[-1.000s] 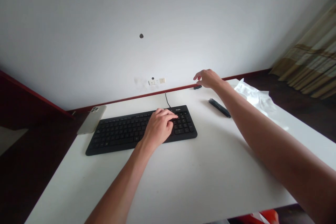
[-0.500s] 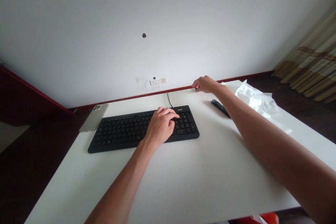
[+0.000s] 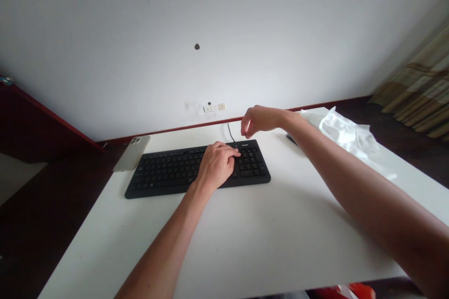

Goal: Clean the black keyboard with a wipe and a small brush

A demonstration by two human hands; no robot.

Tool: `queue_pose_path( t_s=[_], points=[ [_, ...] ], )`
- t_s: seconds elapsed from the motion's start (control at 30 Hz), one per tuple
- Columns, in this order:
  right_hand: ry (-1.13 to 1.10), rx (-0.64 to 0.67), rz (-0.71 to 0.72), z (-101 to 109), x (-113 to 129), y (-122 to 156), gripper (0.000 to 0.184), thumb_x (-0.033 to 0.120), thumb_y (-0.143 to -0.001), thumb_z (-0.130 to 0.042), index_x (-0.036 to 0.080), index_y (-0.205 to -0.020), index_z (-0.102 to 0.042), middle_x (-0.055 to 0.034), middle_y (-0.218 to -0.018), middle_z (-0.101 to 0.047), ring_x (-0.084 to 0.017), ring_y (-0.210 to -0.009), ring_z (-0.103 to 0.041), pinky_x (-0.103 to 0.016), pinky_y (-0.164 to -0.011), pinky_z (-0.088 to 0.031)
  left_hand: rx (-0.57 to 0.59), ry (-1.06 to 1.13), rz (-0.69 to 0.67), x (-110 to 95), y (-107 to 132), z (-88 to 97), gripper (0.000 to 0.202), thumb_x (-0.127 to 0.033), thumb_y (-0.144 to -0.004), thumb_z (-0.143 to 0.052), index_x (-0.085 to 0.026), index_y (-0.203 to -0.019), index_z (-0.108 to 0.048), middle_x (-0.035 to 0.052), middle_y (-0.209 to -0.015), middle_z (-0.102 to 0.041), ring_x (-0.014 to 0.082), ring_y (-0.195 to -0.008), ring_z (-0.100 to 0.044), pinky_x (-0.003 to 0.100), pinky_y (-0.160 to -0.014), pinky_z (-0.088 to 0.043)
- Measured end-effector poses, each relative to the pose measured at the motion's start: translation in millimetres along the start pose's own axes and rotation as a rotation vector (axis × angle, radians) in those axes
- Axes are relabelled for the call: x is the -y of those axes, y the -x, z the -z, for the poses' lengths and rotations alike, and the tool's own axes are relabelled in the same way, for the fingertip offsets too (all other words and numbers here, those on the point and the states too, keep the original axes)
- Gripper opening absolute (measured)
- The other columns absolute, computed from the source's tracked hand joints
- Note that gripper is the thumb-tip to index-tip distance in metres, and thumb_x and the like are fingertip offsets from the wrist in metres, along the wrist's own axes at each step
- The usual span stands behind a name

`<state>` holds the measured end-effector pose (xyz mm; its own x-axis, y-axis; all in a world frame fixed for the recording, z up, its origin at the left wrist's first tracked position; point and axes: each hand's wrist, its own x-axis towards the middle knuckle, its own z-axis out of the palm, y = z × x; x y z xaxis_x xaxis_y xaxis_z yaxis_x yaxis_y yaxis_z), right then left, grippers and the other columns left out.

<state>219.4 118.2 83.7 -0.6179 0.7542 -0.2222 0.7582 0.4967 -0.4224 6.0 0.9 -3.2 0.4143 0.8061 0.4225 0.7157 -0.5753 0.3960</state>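
Note:
My left hand (image 3: 216,166) rests on the right part of a black computer keyboard (image 3: 168,173), its fingers curled over the keys. My right hand (image 3: 261,120) hangs with loosely curled fingers just above the white table (image 3: 280,229), behind the keyboard's far right corner and close to its black cable (image 3: 230,132). The inside of those fingers is hidden. A dark oblong object (image 3: 291,138) lies mostly hidden behind my right forearm.
A smartphone (image 3: 131,153) lies at the table's far left corner. Crumpled white plastic film (image 3: 347,133) lies on the far right. A wall socket plate (image 3: 220,107) sits above the dark red skirting, and a curtain (image 3: 417,84) hangs at right.
My right hand has moved left from the table's back edge to behind the keyboard. The small black object there no longer shows. My left hand has stayed on the keys.

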Motion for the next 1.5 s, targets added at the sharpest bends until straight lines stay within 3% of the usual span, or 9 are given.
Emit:
queue_pose_path(
  t_s=[0.23,0.37,0.67,1.0,1.5],
  points=[
    [0.049,0.14,0.028,-15,0,-6,0.022,0.043,-0.075,-0.08,0.032,-0.093,-0.084,-0.0004,-0.097,-0.082,-0.025,-0.094,-0.074,-0.034,-0.079,-0.052,0.038,-0.026,-0.036,-1,1,4.2,0.044,0.007,-0.081,-0.053,-0.024,-0.102,-0.076,-0.0003,-0.111,-0.078,0.0226,-0.109,-0.064,0.044,-0.102,-0.052],
    [0.029,0.18,0.023,-15,0,-5,0.022,0.042,-0.075,-0.079,0.031,-0.094,-0.083,-0.0002,-0.098,-0.082,-0.026,-0.095,-0.075,-0.034,-0.079,-0.053,-0.026,-0.034,-0.02,2,1,8.5,0.044,0.008,-0.081,-0.052,-0.024,-0.1,-0.075,-0.0008,-0.115,-0.077,0.0229,-0.111,-0.061,0.043,-0.102,-0.052],
    [0.035,0.2,0.036,-10,8,-1,0.023,0.036,-0.077,-0.077,0.033,-0.099,-0.084,0.0007,-0.101,-0.082,-0.026,-0.101,-0.074,-0.036,-0.086,-0.053,-0.045,-0.072,0.004,11,1,4.6,0.044,0.005,-0.083,-0.054,-0.026,-0.099,-0.08,0.0009,-0.115,-0.075,0.0242,-0.111,-0.059,0.044,-0.103,-0.053],
    [-0.001,0.252,0.044,-13,18,1,0.025,0.039,-0.074,-0.08,0.031,-0.098,-0.083,-0.0003,-0.106,-0.081,-0.027,-0.103,-0.073,-0.035,-0.081,-0.053,-0.04,-0.049,-0.005,11,1,3.2,0.044,0.005,-0.083,-0.054,-0.026,-0.098,-0.081,0.0007,-0.112,-0.076,0.0231,-0.109,-0.06,0.043,-0.105,-0.053],
    [0.027,0.204,0.091,-24,15,-8,0.023,0.037,-0.073,-0.082,0.029,-0.095,-0.078,-0.0003,-0.101,-0.081,-0.027,-0.097,-0.074,-0.035,-0.077,-0.052,-0.027,-0.035,0.017,11,2,1.2,0.042,0.004,-0.083,-0.055,-0.025,-0.1,-0.08,0.0007,-0.111,-0.077,0.0244,-0.107,-0.059,0.043,-0.102,-0.054]
  ],
)
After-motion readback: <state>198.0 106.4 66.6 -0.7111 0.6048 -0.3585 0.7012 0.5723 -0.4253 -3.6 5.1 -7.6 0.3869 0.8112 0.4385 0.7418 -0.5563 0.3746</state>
